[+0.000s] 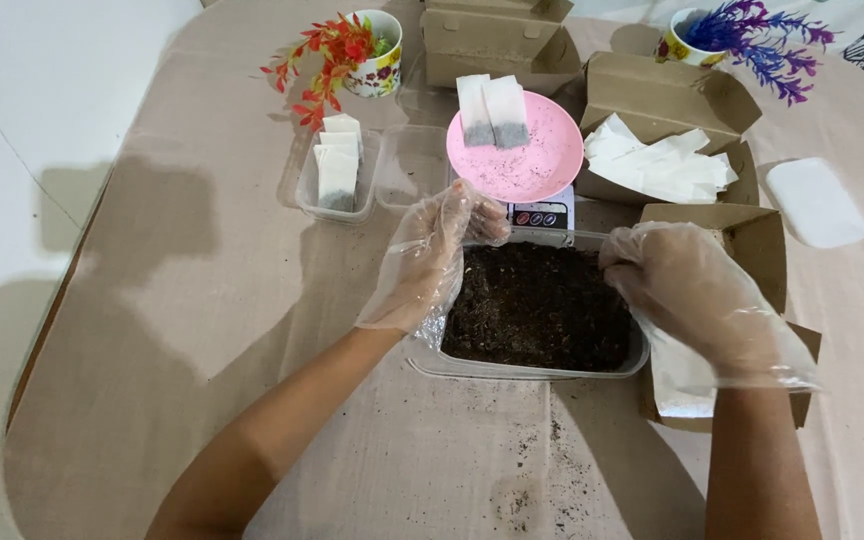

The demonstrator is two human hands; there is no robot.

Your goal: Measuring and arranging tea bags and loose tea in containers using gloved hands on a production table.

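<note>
A clear plastic tub (512, 368) full of dark loose tea stands in front of me. My left hand (432, 255), in a thin clear glove, rests on the tub's left rim with the fingers curled over the edge. On the right rim sits my right hand (687, 290), also gloved, fingers bent down toward the tea; whether it pinches anything cannot be told. Behind the tub a pink plate (532, 165) on a small scale (542, 215) carries two filled tea bags (492, 110).
A small clear tray (337, 180) with filled tea bags is at the back left. An open cardboard box (667, 110) holds empty white bags; another open box (757, 250) is under my right hand. Two mugs with fake flowers (367, 50) (742, 30), a white lid (817, 200).
</note>
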